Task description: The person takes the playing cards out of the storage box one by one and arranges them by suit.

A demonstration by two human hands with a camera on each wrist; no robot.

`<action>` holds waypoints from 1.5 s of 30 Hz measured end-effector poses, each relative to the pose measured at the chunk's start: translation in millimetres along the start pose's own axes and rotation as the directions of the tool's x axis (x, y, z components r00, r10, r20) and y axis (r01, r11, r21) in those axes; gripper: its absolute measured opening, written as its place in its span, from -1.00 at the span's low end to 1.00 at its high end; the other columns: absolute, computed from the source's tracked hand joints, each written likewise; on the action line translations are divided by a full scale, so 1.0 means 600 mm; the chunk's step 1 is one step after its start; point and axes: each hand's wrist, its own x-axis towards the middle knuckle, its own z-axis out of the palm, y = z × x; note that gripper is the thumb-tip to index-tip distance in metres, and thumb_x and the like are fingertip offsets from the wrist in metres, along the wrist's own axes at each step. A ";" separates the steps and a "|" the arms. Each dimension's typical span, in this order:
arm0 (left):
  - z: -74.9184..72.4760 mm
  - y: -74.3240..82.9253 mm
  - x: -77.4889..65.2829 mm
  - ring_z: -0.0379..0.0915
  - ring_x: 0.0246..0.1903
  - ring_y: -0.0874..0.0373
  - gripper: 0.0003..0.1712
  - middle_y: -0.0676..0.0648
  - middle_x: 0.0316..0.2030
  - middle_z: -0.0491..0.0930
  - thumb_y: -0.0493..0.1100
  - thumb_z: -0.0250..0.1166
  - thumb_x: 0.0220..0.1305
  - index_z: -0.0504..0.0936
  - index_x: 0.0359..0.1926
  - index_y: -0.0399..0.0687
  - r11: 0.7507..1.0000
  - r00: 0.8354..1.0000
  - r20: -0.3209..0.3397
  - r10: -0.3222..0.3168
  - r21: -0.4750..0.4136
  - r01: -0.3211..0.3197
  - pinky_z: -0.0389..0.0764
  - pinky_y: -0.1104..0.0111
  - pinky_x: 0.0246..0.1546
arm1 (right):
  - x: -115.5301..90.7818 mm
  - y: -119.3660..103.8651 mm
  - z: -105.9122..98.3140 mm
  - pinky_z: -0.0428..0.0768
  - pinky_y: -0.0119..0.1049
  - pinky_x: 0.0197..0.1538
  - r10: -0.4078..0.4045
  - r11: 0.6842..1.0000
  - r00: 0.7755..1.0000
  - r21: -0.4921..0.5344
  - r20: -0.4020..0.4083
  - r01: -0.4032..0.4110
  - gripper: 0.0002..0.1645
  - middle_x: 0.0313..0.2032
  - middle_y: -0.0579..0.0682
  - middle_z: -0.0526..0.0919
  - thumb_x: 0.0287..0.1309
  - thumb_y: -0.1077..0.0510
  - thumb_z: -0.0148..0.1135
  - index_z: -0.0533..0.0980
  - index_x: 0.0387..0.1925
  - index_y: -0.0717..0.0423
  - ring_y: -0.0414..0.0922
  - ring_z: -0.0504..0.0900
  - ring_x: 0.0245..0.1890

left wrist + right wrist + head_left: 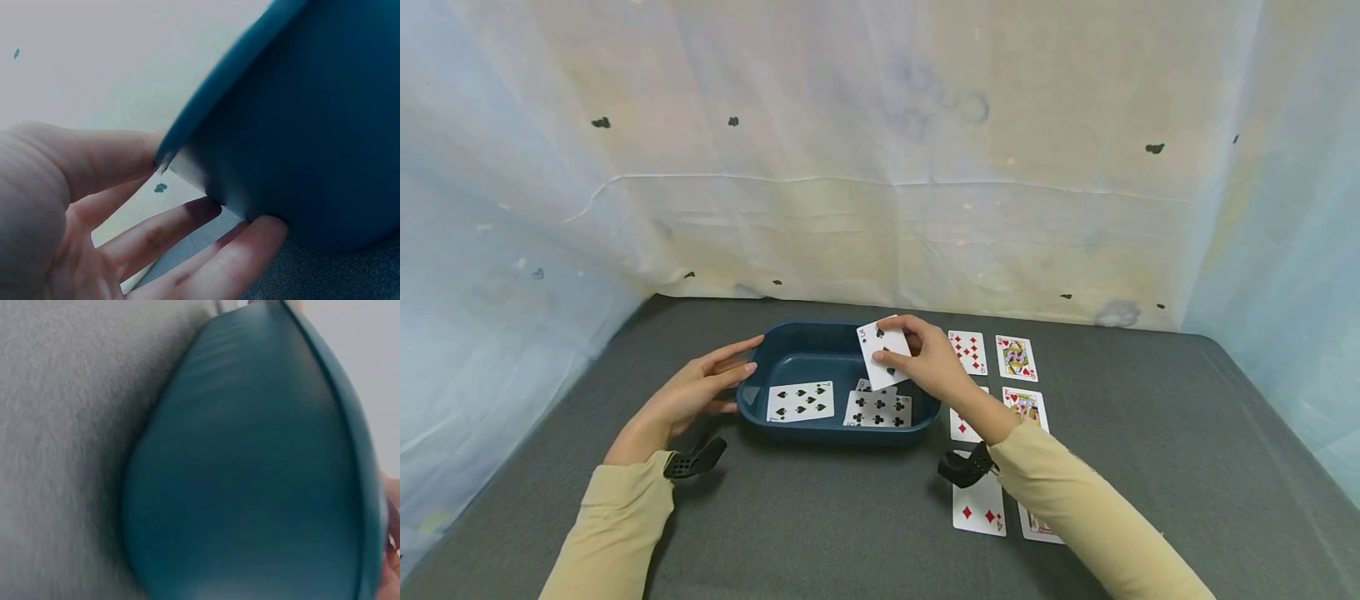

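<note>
In the head view, my right hand [921, 354] pinches a spade playing card [883, 367], its face tilted up, over the right part of a dark blue tub [838, 435]. My left hand [696, 392] touches the tub's left end. The left wrist view shows its fingers [250, 250] fairly straight, against the outer wall below the rim. Inside the tub, a face-up spade card [801, 402] lies at the left. To its right, a club card [880, 410] partly covers another card [863, 386]. The tub's wall [250, 456] fills much of the right wrist view.
Right of the tub, face-up red cards lie in two columns, among them a diamond card [967, 352] and a heart picture card [1017, 358]. My right forearm hides part of them. Behind the grey tabletop [820, 517] hangs a pale curtain [880, 167].
</note>
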 end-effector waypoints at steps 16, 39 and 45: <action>-0.006 -0.001 -0.002 0.09 0.37 -0.27 -0.26 -0.28 0.45 0.04 0.07 0.11 0.41 0.03 0.50 0.19 1.000 1.000 0.010 0.009 -0.007 -0.009 0.57 0.03 0.00 | -0.026 0.046 -0.111 0.54 -0.54 -0.24 0.086 0.995 0.987 0.069 -0.134 -0.077 -0.30 0.12 0.27 0.46 0.15 0.34 0.25 0.31 0.33 0.12 0.02 0.52 -0.02; -0.010 -0.002 -0.007 0.10 0.37 -0.25 -0.25 -0.26 0.46 0.01 0.09 0.12 0.40 0.02 0.50 0.24 1.000 1.000 0.003 -0.006 0.012 0.006 0.52 -0.04 0.06 | -0.059 0.147 -0.239 0.49 -0.34 -0.20 0.151 0.945 0.949 -0.242 -0.278 -0.221 -0.32 0.03 0.31 0.46 0.14 0.31 0.21 0.29 0.31 0.24 0.09 0.49 -0.06; -0.010 -0.001 -0.008 0.12 0.36 -0.27 -0.25 -0.27 0.46 0.02 0.10 0.12 0.40 0.02 0.50 0.22 1.000 1.000 0.001 -0.003 0.010 0.003 0.53 -0.03 0.05 | -0.066 0.168 -0.260 0.46 -0.44 -0.26 0.207 0.914 0.937 -0.286 -0.281 -0.287 -0.30 0.13 0.40 0.40 0.16 0.31 0.22 0.24 0.32 0.31 0.20 0.47 0.03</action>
